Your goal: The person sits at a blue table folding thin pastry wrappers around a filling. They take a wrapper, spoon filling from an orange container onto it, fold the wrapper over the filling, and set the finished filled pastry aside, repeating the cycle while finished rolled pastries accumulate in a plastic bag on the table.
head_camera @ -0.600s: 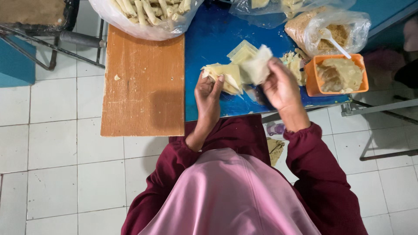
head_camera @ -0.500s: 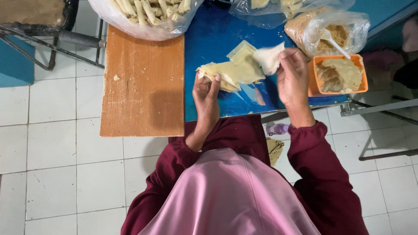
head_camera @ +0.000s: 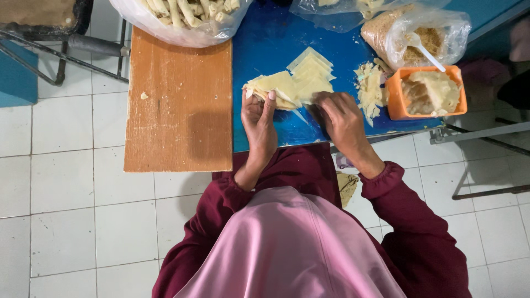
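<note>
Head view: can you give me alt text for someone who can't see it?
Two hands work at pale pastry sheets on a blue table: left hand on the folded stack, right hand on the sheets' edge. An orange tub of filling sits right.

The person is wearing a long-sleeved top in a deep maroon, filling the lower middle and lower right of the frame. Its sleeves are ending in gathered, elastic-looking cuffs that are bunching into soft ridges at the wrists; the cuff at right of centre is showing this most clearly. The cloth is looking thick and matte, creasing in broad folds along both arms. A smooth pale pink head covering is draping down the bottom centre of the frame, plain and without pattern, with faint seams running along it. The left hand (head_camera: 258,122) and the right hand (head_camera: 341,120) are showing bare beyond the cuffs, wearing no gloves.
</note>
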Demonstrator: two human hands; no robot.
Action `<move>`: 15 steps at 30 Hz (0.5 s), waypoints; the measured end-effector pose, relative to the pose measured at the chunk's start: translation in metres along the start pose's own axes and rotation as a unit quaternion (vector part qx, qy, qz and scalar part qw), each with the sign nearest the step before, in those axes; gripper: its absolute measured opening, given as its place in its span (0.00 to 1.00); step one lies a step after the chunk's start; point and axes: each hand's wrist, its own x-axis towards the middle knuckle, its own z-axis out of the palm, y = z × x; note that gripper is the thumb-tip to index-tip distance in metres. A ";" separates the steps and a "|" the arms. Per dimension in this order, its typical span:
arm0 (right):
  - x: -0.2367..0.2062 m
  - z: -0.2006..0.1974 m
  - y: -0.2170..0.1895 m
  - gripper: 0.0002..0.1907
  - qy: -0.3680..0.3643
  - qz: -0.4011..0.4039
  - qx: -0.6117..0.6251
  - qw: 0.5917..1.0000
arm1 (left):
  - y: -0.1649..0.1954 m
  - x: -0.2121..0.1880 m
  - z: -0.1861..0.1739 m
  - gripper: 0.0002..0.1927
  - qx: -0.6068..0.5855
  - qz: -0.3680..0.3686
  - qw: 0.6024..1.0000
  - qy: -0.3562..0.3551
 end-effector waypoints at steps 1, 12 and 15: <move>0.001 0.000 -0.001 0.15 0.001 -0.006 -0.007 1.000 | 0.000 0.001 -0.001 0.17 0.007 0.001 1.000 0.002; 0.011 -0.006 -0.019 0.12 0.013 0.057 0.149 0.987 | -0.018 -0.017 -0.013 0.19 0.027 -0.038 0.998 -0.053; 0.010 0.015 -0.024 0.14 0.001 0.047 0.206 0.977 | -0.016 -0.012 -0.019 0.20 -0.001 -0.052 0.996 -0.074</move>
